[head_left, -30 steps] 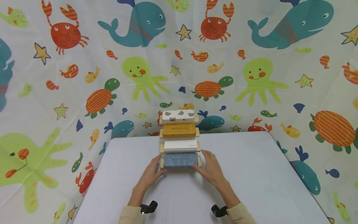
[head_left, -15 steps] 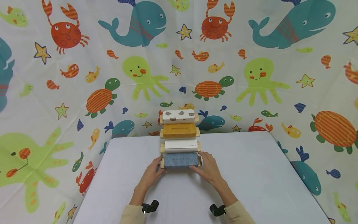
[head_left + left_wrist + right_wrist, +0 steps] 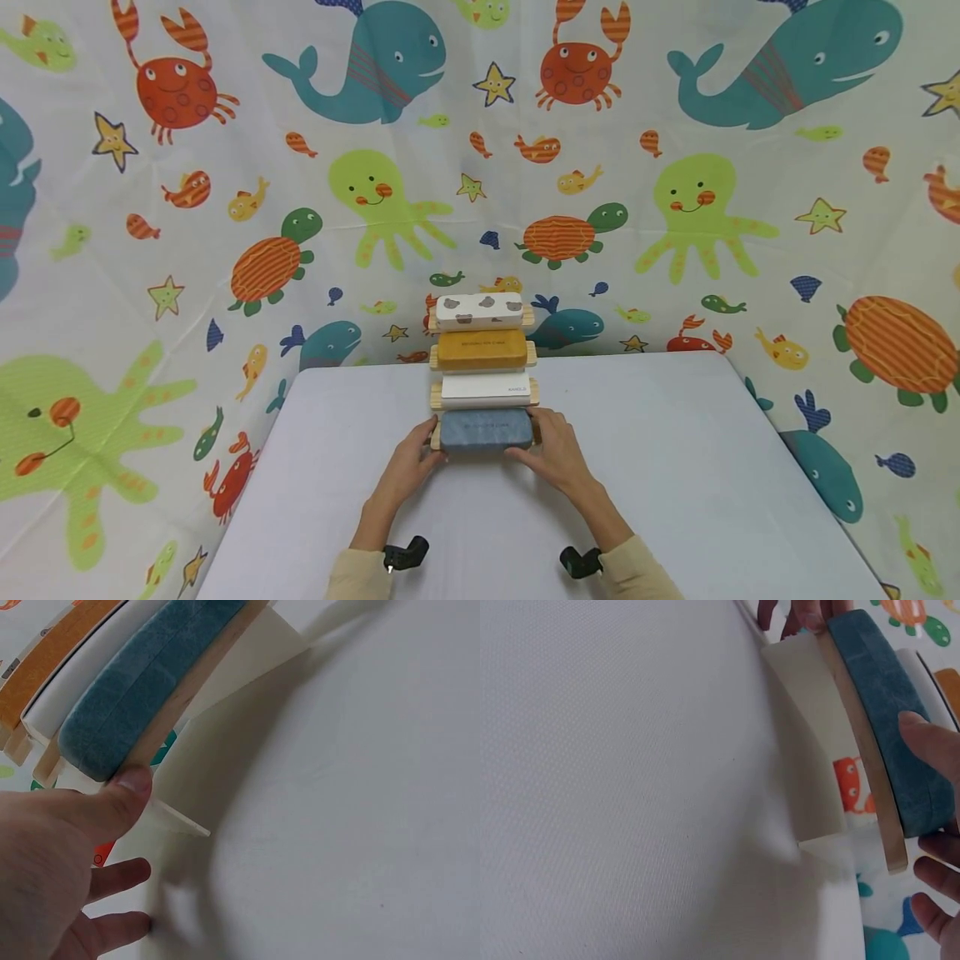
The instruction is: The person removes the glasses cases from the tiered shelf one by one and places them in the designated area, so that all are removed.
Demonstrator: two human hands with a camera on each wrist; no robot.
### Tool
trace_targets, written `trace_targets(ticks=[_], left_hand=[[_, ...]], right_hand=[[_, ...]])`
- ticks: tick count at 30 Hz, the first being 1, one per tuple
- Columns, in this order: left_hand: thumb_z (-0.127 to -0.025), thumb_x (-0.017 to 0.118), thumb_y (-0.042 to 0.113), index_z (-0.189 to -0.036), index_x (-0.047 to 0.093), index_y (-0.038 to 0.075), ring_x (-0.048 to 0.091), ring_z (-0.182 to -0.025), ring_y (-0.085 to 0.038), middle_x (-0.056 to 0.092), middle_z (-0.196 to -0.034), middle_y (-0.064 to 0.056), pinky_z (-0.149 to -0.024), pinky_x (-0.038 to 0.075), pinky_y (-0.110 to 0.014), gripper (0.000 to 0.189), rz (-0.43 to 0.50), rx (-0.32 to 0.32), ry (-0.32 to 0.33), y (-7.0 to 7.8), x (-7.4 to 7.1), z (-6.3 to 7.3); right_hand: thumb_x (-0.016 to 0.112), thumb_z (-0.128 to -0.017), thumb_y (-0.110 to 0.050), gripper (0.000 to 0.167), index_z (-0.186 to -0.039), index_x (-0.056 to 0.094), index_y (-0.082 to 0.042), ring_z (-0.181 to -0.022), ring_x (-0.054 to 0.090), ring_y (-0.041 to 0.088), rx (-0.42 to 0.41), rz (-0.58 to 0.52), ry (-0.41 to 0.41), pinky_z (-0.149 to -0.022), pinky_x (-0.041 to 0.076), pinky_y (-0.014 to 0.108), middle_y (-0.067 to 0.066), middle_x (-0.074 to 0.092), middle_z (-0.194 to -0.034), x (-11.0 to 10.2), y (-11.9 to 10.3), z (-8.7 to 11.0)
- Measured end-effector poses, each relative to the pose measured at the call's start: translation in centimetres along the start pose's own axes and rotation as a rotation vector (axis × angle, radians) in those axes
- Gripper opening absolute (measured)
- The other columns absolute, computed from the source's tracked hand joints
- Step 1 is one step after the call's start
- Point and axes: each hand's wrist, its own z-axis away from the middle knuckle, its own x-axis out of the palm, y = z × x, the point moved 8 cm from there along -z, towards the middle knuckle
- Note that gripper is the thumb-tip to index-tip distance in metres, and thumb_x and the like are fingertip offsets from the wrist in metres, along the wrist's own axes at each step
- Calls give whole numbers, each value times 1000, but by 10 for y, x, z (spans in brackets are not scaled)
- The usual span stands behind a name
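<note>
A blue glasses case (image 3: 486, 429) lies on the lowest tier of a tiered rack, whose pale wooden strip (image 3: 174, 705) runs under it. My left hand (image 3: 405, 467) grips the rack's left end. In the left wrist view its thumb (image 3: 133, 784) sits on the wood below the case, while two fingers stick out below. My right hand (image 3: 562, 458) holds the right end of the blue case, thumb at the front and fingers round the end. Those fingers are partly hidden in the head view; the right wrist view shows the thumb (image 3: 915, 724) on the case.
Above the blue case sit a white case (image 3: 483, 389), a mustard case (image 3: 482, 350) and a white case with brown patches (image 3: 478, 311). The rack stands on a white table (image 3: 645, 450). Behind hangs a sea-animal curtain (image 3: 495, 233).
My right hand has slid left and closed round the right end of the blue case. My left hand has stayed at the rack's left end.
</note>
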Motion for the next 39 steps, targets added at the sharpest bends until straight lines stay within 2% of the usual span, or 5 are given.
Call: trace_targets(ticks=[13,20,26,36,39], left_hand=[[-91,73,14,-149,43,2,64,-120,-33,52,-148,-19,-106,50,-50,67,27,-30,10,-3,-1,-1],[-89,74,12,-150,41,0,56,-131,-35,50,-150,-19,-115,42,-52,70,25,17,31,-2,0,0],[-88,75,10,-150,41,-1,55,-133,-36,50,-150,-19,-116,41,-52,71,42,24,36,0,-1,0],[-89,75,12,-148,44,1,59,-127,-35,53,-147,-18,-111,47,-51,68,53,11,39,-1,-2,-1],[-88,75,11,-147,45,0,61,-125,-36,54,-145,-19,-109,49,-51,68,46,23,47,0,-3,-1]], right_hand=[[86,-74,-51,83,-139,54,-11,-118,57,26,-1,2,-12,-102,51,48,8,62,-131,-1,-3,1],[87,-73,-50,83,-138,54,-10,-120,56,28,11,-25,-26,-104,50,49,9,61,-132,-1,-3,0],[88,-72,-48,84,-138,53,-9,-119,55,28,14,-48,-25,-103,49,49,9,61,-132,-2,-4,0],[89,-72,-42,82,-138,53,-9,-103,51,18,45,-96,-30,-87,50,39,6,62,-126,0,-3,-1],[89,-72,-41,82,-138,54,-8,-105,51,20,44,-110,-35,-88,50,40,8,62,-127,-1,-4,-2]])
